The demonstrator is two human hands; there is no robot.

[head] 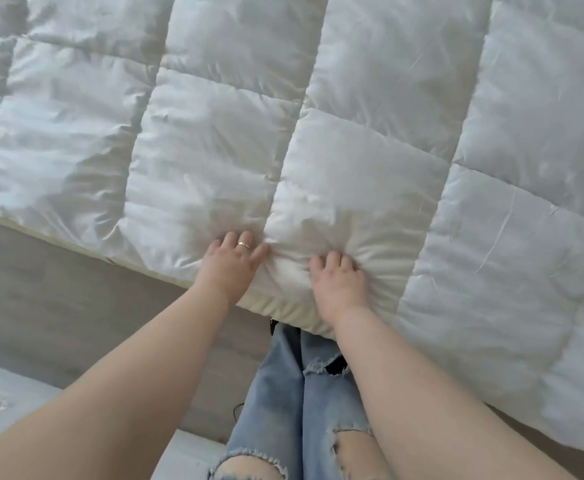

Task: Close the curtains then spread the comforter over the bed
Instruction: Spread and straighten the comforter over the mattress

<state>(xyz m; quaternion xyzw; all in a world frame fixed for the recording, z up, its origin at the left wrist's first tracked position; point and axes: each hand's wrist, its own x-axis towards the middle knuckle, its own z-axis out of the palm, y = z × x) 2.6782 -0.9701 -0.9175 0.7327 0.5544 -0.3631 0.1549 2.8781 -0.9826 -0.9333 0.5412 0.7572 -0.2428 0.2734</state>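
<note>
Nearest the camera are two bare forearms and a pair of faded, ripped blue denim jeans [283, 393], standing on grey wood-look flooring [41, 299] right at the edge of the bed. A pale grey surface [6, 403] sits at lower left; what it is cannot be told.

Just beyond the knees, both hands rest on the near edge of the white quilted comforter [214, 140]. The left hand [229, 263], with a thin ring on one finger, lies mostly flat with fingers spread a little, pressing the fabric where a stitched seam runs. The right hand [340, 280] has its fingers curled into the padding, bunching a fan of creases around them, so it seems to be gripping or tugging the edge.

Farther out, the comforter lies flat in puffy squares, filling the whole upper frame, and its border overhangs the side of the bed at the right. A thin cream strip [75, 242] of mattress or sheet shows under the edge at left.

The spreading looks nearly done; what remains is likely smoothing and squaring this near edge. The curtains are out of view, so their state cannot be told.
</note>
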